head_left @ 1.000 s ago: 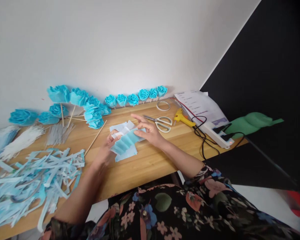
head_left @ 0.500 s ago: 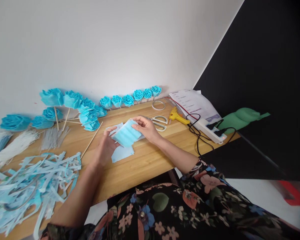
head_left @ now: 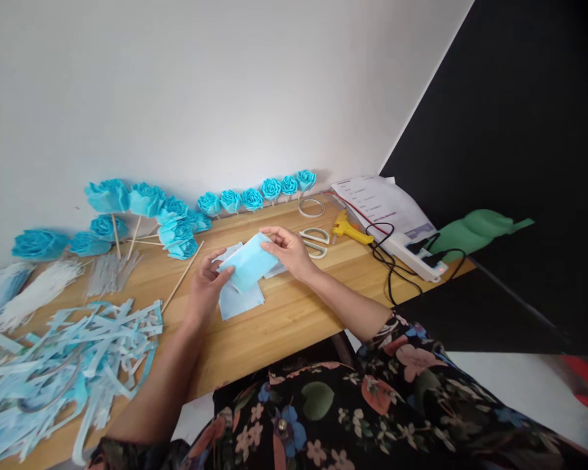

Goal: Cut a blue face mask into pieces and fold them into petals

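Note:
A light-blue sheet of thin fabric [head_left: 249,263], which looks like face-mask material, is stretched at a tilt above the table between my two hands. My left hand [head_left: 208,282] pinches its lower left edge, thumb on top. At its upper right corner, my right hand [head_left: 290,251] has the sheet between thumb and fingers. Paler pieces of the same kind of fabric [head_left: 242,304] lie on the table beneath, partly covered by the held sheet. Just past my right hand are the scissors [head_left: 318,234]; only their white handles show, the blades being hidden.
Blue fabric flowers [head_left: 176,228] on sticks line the wall. Cut strips [head_left: 93,352] heap at the left, near a bare stick [head_left: 182,277]. To the right lie a tape ring [head_left: 311,207], a yellow glue gun [head_left: 350,230], papers [head_left: 379,202] and a power strip [head_left: 414,258] with black cables.
My left thumb has come onto the front of the sheet, and the left fingers have closed on its edge. The sheet is pulled flatter. The view has shifted slightly.

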`<state>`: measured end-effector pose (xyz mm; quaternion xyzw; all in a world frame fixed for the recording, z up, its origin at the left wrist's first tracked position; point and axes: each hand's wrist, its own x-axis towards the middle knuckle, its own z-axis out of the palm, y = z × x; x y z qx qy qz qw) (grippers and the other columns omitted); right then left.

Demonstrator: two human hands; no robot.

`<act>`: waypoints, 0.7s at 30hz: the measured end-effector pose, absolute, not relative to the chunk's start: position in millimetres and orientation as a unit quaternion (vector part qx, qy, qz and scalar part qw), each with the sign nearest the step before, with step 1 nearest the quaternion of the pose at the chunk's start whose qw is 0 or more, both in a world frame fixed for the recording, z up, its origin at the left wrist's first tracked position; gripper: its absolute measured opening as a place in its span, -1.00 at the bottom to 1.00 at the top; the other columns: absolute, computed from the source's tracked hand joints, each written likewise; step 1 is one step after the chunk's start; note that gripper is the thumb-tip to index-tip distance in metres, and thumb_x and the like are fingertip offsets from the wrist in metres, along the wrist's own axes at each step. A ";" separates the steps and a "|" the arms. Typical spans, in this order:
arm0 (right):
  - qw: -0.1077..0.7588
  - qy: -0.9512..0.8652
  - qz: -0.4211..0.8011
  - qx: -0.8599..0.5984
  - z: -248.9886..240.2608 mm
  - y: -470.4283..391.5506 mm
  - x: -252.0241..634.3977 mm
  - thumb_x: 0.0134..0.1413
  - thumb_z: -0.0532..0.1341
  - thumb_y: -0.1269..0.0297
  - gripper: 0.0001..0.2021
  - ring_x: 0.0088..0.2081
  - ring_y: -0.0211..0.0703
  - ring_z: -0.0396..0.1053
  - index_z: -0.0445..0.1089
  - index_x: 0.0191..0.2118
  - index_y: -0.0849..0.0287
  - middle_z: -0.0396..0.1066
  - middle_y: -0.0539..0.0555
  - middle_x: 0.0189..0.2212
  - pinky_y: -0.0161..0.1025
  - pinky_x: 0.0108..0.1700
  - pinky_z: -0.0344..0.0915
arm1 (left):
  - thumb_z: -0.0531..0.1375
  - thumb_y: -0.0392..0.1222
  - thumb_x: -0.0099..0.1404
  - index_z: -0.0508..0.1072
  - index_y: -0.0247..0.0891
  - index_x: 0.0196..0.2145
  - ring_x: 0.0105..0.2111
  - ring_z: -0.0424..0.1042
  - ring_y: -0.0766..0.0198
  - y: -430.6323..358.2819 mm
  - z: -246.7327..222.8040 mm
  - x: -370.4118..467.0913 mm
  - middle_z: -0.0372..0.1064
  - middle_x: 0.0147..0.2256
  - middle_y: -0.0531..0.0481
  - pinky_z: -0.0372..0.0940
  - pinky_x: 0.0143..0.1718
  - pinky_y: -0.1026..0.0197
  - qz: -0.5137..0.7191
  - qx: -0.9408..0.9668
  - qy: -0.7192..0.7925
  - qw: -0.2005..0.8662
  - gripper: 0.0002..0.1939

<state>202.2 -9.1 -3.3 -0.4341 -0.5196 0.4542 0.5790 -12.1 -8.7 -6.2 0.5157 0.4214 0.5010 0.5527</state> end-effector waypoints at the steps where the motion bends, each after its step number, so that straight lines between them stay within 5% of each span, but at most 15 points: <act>1: 0.578 -0.524 0.450 -0.435 -3.0 -9.2 202.4 0.00 0.37 0.06 -0.56 -0.46 -0.32 0.25 0.46 -0.01 0.13 0.37 -0.07 -0.46 -0.37 -0.41 0.17 | 0.44 -0.11 -0.01 0.45 -0.21 -0.07 -0.45 0.41 0.32 -9.5 -4.2 -11.3 0.43 -0.39 0.07 0.30 -0.43 0.31 0.506 0.516 0.422 0.547 -0.47; 14: 0.557 -0.570 0.429 -0.426 3.6 -10.1 203.3 0.00 0.35 0.11 -0.53 -0.50 -0.37 0.04 0.48 0.05 0.16 0.14 -0.12 -0.53 -0.36 -0.44 0.05 | 0.33 -0.10 0.15 0.49 -0.22 -0.08 -0.66 0.20 0.41 -13.7 2.6 -16.4 0.16 -0.61 0.22 0.10 -0.60 0.35 0.503 0.561 0.506 0.419 -0.63; 21: 0.559 -0.578 0.413 -0.428 4.5 -8.7 204.0 0.01 0.34 0.15 -0.57 -0.50 -0.38 0.13 0.51 0.01 0.19 0.27 -0.11 -0.54 -0.38 -0.39 0.14 | 0.31 -0.11 0.14 0.47 -0.24 -0.12 -0.59 0.38 0.38 -14.8 4.9 -14.3 0.29 -0.53 0.18 0.27 -0.48 0.32 0.525 0.549 0.497 0.420 -0.66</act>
